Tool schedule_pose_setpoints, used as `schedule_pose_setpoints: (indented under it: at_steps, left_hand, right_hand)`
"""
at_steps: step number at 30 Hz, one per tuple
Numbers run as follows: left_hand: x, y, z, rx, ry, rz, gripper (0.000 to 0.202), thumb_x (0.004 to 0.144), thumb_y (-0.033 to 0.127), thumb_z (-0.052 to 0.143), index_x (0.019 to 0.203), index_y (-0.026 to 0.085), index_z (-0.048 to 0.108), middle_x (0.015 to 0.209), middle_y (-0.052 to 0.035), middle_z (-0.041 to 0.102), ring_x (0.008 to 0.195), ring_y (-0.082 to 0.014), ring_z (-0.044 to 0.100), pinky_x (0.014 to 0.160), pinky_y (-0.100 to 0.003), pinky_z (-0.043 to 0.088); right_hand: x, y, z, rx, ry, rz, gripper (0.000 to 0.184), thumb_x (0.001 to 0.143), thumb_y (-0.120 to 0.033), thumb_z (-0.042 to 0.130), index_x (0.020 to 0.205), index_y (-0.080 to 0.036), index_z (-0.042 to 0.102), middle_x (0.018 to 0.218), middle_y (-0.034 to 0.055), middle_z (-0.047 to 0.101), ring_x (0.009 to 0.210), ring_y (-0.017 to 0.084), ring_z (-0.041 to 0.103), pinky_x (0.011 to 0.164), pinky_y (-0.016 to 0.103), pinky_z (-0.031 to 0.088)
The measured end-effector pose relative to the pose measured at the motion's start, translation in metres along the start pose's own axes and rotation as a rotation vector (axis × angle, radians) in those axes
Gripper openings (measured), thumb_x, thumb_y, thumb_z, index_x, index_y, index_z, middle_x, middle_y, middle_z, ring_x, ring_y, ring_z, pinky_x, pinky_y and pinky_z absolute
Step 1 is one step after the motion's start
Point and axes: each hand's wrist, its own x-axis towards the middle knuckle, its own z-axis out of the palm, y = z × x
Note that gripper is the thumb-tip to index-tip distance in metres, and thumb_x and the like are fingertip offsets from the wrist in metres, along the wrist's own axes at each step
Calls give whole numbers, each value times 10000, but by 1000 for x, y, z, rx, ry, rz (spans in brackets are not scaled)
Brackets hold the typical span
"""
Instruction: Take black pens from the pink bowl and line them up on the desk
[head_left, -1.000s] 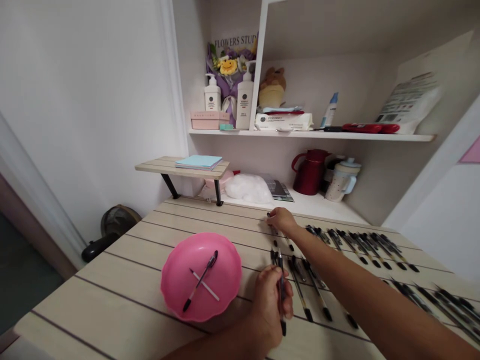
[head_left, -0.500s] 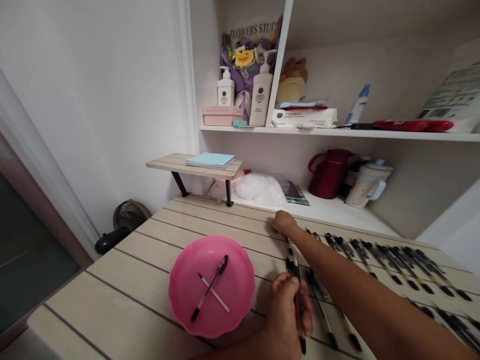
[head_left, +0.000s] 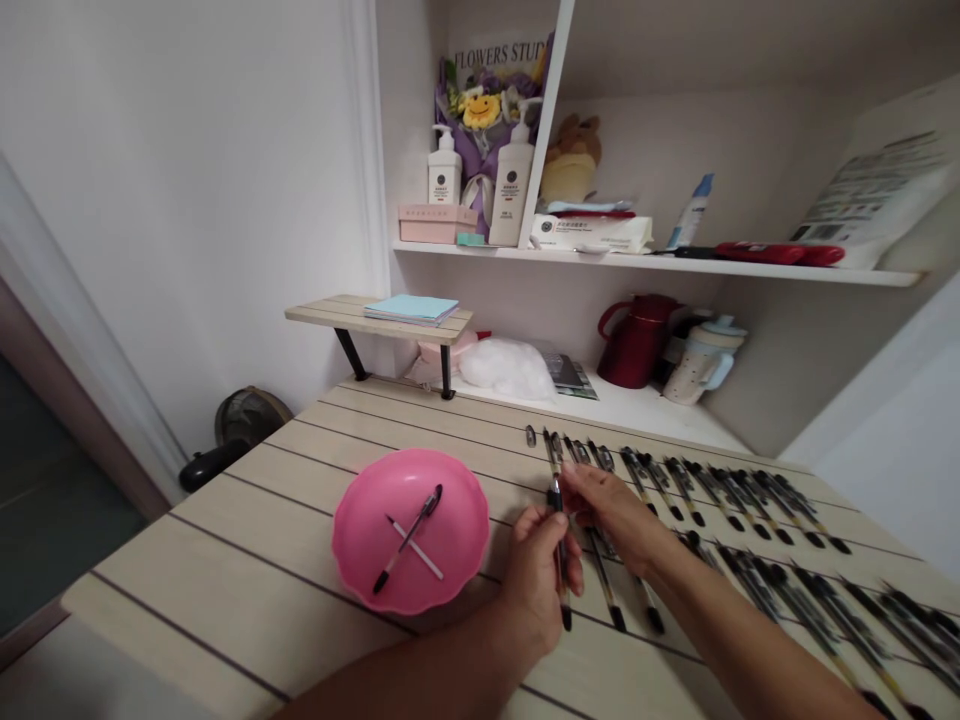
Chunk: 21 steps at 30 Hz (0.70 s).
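My left hand [head_left: 536,575] is closed round a black pen [head_left: 559,545] held roughly upright just right of a pink bowl [head_left: 360,560]. My right hand [head_left: 611,505] pinches the upper end of that same pen, its fingers pressed together at the pen's top. The bowl holds a black pen [head_left: 409,535] crossed over a thin white refill [head_left: 414,547]. Several black pens [head_left: 720,485] lie in rows on the slatted wooden table [head_left: 247,590] to the right of my hands.
A small wooden riser [head_left: 375,320] with blue notebooks stands at the back of the table. Behind are white shelves with a red kettle [head_left: 636,340], a pale jug [head_left: 699,358], lotion bottles and a bouquet. A dark fan [head_left: 240,425] sits on the floor at left.
My right hand drew back from the far row of pens and came to the top of the pen in my left hand. The camera shifted slightly.
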Motion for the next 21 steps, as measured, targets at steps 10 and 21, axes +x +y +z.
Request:
schedule_pose_setpoints:
  at_steps: [10,21]
  left_hand:
    - [-4,6,-2,169,-6,53,298,605,342,668,673,180,428,511,69,480,334,-27,364,354,-166,214]
    - [-4,4,-5,166,-73,-14,282,696,429,565,740,158,502,509,50,490,320,-34,354,354,-183,195]
  right_hand:
    - [-16,4,5,70,81,-129,375,591,-518,682,558,-179,525,458,-49,448,431,76,346,452,229,265]
    - [-24,6,7,169,-118,-90,335,735,-510,554,750,-177,577,441,-34,518,352,114,463,419,245,341]
